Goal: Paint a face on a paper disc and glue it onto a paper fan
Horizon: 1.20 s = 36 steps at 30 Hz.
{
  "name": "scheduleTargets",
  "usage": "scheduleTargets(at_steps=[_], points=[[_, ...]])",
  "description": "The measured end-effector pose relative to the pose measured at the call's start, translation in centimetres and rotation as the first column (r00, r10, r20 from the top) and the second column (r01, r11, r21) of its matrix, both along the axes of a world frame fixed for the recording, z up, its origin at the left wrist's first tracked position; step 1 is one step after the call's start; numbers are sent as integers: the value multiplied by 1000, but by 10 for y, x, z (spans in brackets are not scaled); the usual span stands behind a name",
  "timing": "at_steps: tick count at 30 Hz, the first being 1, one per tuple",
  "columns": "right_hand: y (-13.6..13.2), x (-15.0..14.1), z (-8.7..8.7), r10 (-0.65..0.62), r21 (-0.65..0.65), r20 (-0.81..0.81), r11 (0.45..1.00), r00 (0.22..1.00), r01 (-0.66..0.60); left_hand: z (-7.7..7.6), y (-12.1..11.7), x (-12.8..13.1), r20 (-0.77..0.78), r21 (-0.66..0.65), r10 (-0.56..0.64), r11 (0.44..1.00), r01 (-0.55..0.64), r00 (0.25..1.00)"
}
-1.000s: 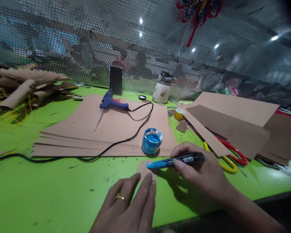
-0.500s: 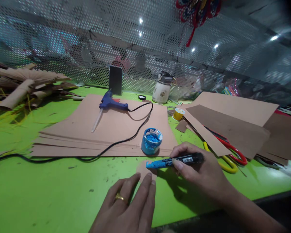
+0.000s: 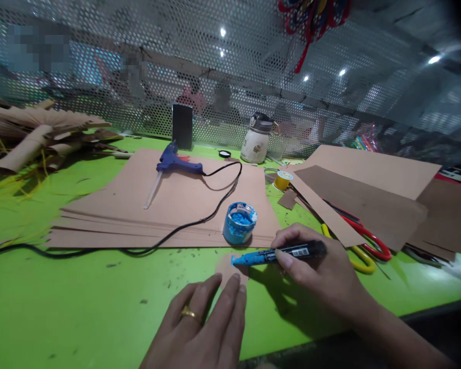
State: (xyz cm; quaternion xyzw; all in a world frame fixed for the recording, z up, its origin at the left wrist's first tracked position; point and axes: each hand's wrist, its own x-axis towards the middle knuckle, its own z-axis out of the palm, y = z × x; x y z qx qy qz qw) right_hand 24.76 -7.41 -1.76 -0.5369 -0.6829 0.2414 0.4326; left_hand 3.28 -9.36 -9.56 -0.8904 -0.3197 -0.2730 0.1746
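My right hand [image 3: 315, 271] is closed around a black marker pen [image 3: 280, 253] whose front end is coated in blue paint. Its tip touches a small rounded piece of brown card [image 3: 226, 267], where a little blue shows. With fingers stretched out, my left hand [image 3: 203, 323] presses the lower part of that card flat on the green table; a gold ring is on one finger. Just beyond the card, an open jar of blue paint [image 3: 239, 224] stands at the front edge of a stack of brown card sheets [image 3: 111, 215].
A blue glue gun [image 3: 179, 163] lies on the stack, its black cord [image 3: 192, 224] trailing left. Right of the jar are a yellow spool [image 3: 282, 180], red and yellow scissors handles [image 3: 372, 245] and more card [image 3: 361, 197]. A bottle [image 3: 255, 141] and phone [image 3: 182, 126] stand behind.
The marker has shifted slightly to the right, and a bit more blue shows on the card by its tip. My left hand stays in place on the card.
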Motion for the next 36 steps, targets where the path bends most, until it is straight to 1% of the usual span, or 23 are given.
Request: scheduleTargets(at_steps=[4,10,13,20,25,27,33,36], points=[[-1,0,1,22,-4,17,1000,1000,-22,2,0,-1,-26,12,1,1000,0,1000],[0,1,-1,-58,4,-27,998,998,58,2,1,-1,-32,4,-6,1000,6,999],[0,1,-2,-70,7,-53,998,996,70,1,1,-2,-29,3,-9,1000,9,1000],[1,-1,-2,19,-1,-2,1000,1000,-19,1,0,-1,-22,-3,-1,1000,1,1000],[0,0,-3,36,5,11,999,999,-36,0,0,0,8,6,4,1000,-4,1000],[0,-1,-2,25,-9,10,1000,1000,-25,0,0,1,17,13,8,1000,-8,1000],[1,-1,-2,-76,-16,24,997,997,76,0,0,0,0,17,1,1000,-1,1000],[1,-1,-3,-78,-19,-5,997,997,78,2,1,0,9,19,1,1000,-1,1000]])
